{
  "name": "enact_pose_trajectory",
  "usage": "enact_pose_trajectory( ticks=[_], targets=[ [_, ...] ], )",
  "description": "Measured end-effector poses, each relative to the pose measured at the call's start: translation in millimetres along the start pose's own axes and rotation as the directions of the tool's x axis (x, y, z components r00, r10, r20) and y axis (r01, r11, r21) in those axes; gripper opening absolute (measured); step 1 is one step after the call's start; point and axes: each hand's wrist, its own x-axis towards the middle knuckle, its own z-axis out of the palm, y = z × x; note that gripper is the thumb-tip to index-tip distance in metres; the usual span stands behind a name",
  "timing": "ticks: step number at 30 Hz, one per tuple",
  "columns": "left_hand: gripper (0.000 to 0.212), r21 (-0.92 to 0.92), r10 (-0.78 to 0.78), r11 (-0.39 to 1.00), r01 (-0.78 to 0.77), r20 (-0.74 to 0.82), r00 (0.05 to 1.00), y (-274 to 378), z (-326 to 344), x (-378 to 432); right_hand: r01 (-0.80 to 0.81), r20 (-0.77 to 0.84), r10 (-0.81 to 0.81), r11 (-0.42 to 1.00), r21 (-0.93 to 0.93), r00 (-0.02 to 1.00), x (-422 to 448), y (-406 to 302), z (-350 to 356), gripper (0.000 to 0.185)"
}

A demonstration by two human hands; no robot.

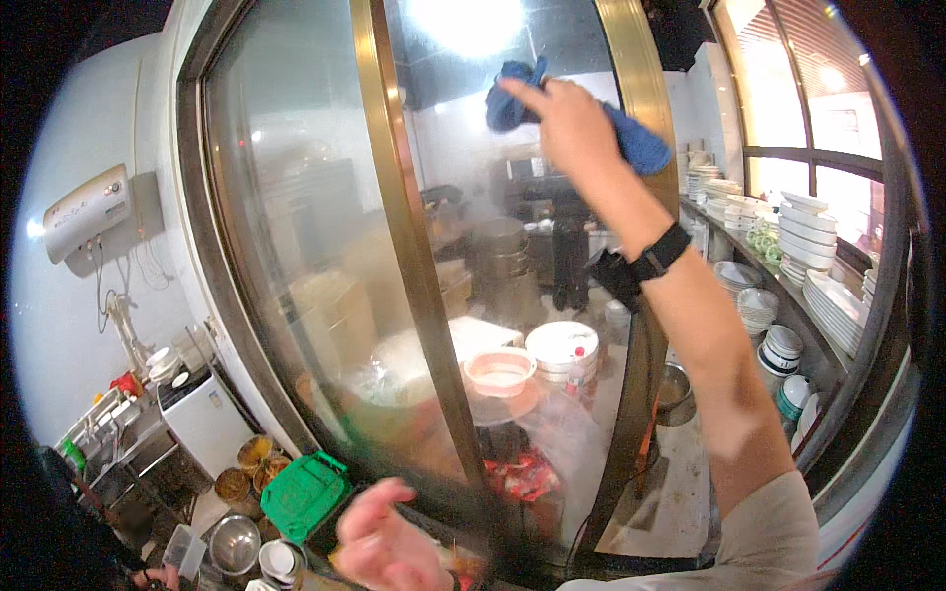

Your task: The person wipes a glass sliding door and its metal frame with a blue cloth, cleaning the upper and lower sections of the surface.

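Note:
High on a glass pane (pixel 473 170) in a brass-coloured frame, my right hand (pixel 580 122) presses a bunched blue cloth (pixel 639 140). Part of the cloth hangs out past the palm towards the frame's right upright (pixel 641 81), and one finger points along the glass. A black band (pixel 661 251) circles my right wrist. Low in the view, my left hand (pixel 388 535) is raised with loosely bent fingers and holds nothing. Closest to it is a green plastic bin lid (pixel 304 495). The left pane (pixel 295 185) looks cloudy.
Stacked white plates (pixel 807 225) fill a shelf at right, with bowls (pixel 783 340) below. Behind the glass stand a white bucket (pixel 562 347) and a pink basin (pixel 500 371). Steel bowls (pixel 235 544) lie at lower left, near another person's hand (pixel 159 576). A water heater (pixel 87 214) hangs left.

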Motion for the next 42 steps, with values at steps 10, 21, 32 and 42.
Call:
enact_pose_trajectory(
  ticks=[10, 21, 32, 42],
  targets=[
    [0.03, 0.281, -0.8, 0.594, 0.753, 0.107, 0.591, -57.4, -30.5, -83.7, 0.262, 0.29, -0.429, 0.841, 0.473, 0.855, -66.6, -35.2, 41.8, 0.019],
    [0.022, 0.263, -0.901, 0.385, 0.885, -0.102, 0.422, -48.8, -60.1, -83.6, -0.202, -0.077, 0.203, 0.979, 0.024, 0.976, 148.8, 52.6, 30.1, 0.026],
    [0.017, 0.195, -0.936, 0.31, 0.93, -0.109, 0.335, -52.2, -59.6, -100.5, 0.225, 0.025, -0.228, 0.971, 0.076, 0.973, 29.7, -100.2, 106.7, 0.04],
    [0.019, 0.322, -0.945, 0.303, 0.897, -0.021, 0.327, -57.6, -82.2, -111.6, 0.216, 0.081, -0.202, 0.939, -0.267, 0.976, 101.2, 25.5, 46.0, 0.033]
  ],
)
